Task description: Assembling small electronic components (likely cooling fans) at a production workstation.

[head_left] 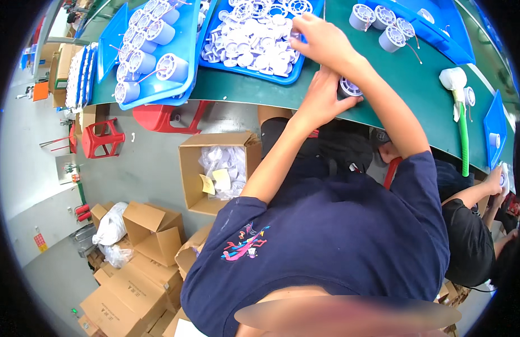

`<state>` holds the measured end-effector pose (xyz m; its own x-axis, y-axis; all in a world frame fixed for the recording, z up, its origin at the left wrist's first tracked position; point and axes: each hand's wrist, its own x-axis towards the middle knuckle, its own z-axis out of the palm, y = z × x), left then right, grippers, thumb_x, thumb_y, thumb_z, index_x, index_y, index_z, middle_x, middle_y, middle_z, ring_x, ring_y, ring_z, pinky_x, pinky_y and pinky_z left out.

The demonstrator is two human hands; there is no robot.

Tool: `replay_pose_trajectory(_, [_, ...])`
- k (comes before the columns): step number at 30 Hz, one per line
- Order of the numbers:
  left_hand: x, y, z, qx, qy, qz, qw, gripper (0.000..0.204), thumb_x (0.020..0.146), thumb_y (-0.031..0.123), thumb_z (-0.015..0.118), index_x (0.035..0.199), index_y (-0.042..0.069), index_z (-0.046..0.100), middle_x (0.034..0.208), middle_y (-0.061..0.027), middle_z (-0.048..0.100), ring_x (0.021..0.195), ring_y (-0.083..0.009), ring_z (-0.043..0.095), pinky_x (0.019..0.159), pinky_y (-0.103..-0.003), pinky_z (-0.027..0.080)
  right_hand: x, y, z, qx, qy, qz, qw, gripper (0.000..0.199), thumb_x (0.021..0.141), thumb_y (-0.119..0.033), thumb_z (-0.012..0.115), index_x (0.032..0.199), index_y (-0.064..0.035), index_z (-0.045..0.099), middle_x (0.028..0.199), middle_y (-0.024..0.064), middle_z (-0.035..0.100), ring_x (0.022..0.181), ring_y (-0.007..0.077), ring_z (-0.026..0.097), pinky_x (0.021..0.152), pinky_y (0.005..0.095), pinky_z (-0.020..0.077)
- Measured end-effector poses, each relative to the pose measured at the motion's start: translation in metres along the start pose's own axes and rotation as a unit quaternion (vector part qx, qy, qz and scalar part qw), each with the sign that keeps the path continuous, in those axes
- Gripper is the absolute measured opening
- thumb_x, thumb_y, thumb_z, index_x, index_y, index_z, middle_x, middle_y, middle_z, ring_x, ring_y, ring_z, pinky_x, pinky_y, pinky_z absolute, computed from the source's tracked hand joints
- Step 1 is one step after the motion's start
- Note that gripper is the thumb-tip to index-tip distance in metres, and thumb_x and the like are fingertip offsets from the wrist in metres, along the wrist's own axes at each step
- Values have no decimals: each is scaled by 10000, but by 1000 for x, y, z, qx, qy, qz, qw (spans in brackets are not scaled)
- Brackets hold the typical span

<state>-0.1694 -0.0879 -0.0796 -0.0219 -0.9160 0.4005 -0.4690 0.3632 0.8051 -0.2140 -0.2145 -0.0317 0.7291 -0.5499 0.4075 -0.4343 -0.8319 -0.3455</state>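
My left hand (324, 96) is closed around a white cylindrical housing (349, 88) at the front edge of the green table. Much of that housing is hidden by the hand and by my right forearm, which crosses above it. Farther out, my right hand (321, 38) is at the right rim of a blue tray (296, 76). Its fingers are curled together, and what they hold, if anything, is hidden. Loose white disc-shaped plastic parts (248, 45) fill that tray, with several spoked white rings (260, 8) at its far end.
On the left, another blue tray (184, 92) holds white cylinders with thin wires. More cylinders (392, 38) stand on the table (349, 28) at right, near a green-handled tool (463, 129). A co-worker's arm (479, 188) shows at far right. An open carton (193, 174) stands below the table.
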Motion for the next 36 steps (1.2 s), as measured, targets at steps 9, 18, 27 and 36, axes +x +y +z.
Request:
replay_pose_trajectory(9, [-4, 0, 3, 28, 148, -29, 988, 624, 761, 75, 847, 1292, -18, 534, 1217, -227, 596, 1119, -436, 586, 988, -487, 486, -84, -16, -64, 138, 18, 124, 982, 236, 912, -204, 670, 957, 24, 626, 960, 166, 588, 791, 340, 637, 752, 425, 535])
replay_pose_trajectory(18, [-6, 1, 5, 27, 145, -30, 989, 621, 774, 82, 844, 1301, -32, 536, 1241, -230, 605, 1145, -430, 588, 999, -480, 494, -110, -32, -55, -30, 65, 80, 994, 254, 899, -242, 746, 1017, -24, 694, 1082, 128, 595, 1007, 314, 616, 808, 435, 557])
replay_pose_trajectory(27, [-9, 1, 3, 57, 160, -9, 985, 639, 761, 121, 878, 1304, -11, 567, 1237, -215, 622, 1148, -411, 620, 981, -460, 518, -116, -35, -68, 370, 76, 248, 892, 218, 996, -36, 660, 1193, -31, 753, 981, 72, 645, 788, 104, 633, 687, 251, 519])
replay_pose_trajectory(36, [-12, -2, 4, 88, 167, 23, 982, 670, 728, 122, 884, 1320, 22, 585, 1235, -185, 628, 1136, -402, 610, 979, -472, 502, -120, -41, -64, 131, 72, 124, 981, 231, 928, -27, 739, 1158, -8, 725, 1047, 112, 671, 770, 175, 660, 693, 286, 551])
